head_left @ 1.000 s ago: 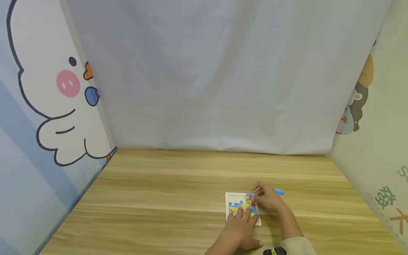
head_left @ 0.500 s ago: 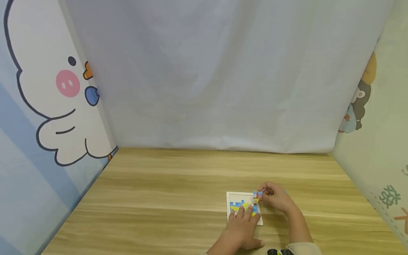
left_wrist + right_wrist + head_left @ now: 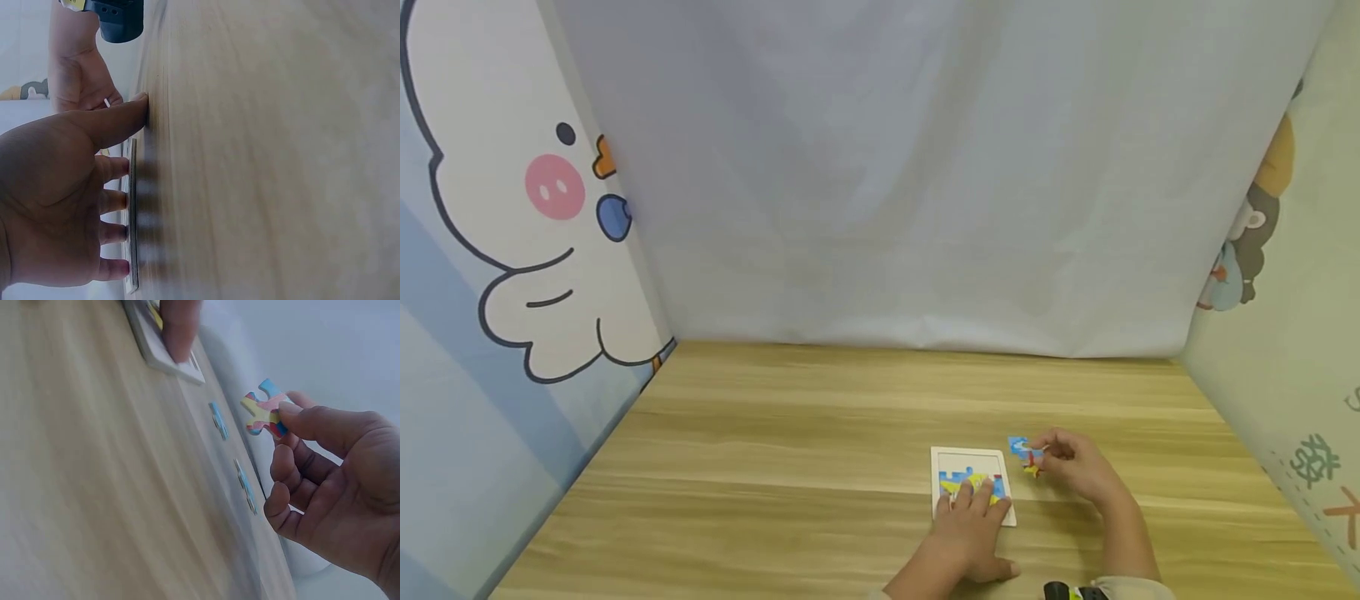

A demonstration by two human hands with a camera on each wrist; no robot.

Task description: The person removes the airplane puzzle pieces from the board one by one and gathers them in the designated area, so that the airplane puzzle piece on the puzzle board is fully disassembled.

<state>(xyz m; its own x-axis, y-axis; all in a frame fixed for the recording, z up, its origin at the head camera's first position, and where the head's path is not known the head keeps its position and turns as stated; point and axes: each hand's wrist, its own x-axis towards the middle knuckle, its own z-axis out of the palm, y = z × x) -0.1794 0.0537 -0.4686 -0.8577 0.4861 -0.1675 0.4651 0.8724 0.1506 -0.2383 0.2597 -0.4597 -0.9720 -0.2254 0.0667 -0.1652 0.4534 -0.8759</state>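
Note:
A square jigsaw tray [image 3: 951, 460] with a pale rim lies on the table, its lower part filled with blue and yellow pieces and its upper part bare. My left hand [image 3: 966, 533] rests on it with fingers spread, the fingertips pressing its near part; the thumb lies off its side. To the right, my right hand [image 3: 1078, 471] pinches a puzzle piece [image 3: 265, 415] between thumb and index finger, above the table. It is blue, yellow, red and pink. Beyond that hand, a loose blue piece [image 3: 219, 420] and another blue piece [image 3: 245, 486] lie flat.
The wood-grain table [image 3: 775, 467] stretches left and behind the tray. A grey cloth [image 3: 887, 208] hangs along the back edge, with cartoon-printed panels [image 3: 527, 275] at the sides. A black and yellow device [image 3: 1075, 591] sits on my right wrist.
My right hand has carried the pinched piece from over the tray's upper right corner out to the right, beside the loose blue pieces. My left hand has stayed on the tray.

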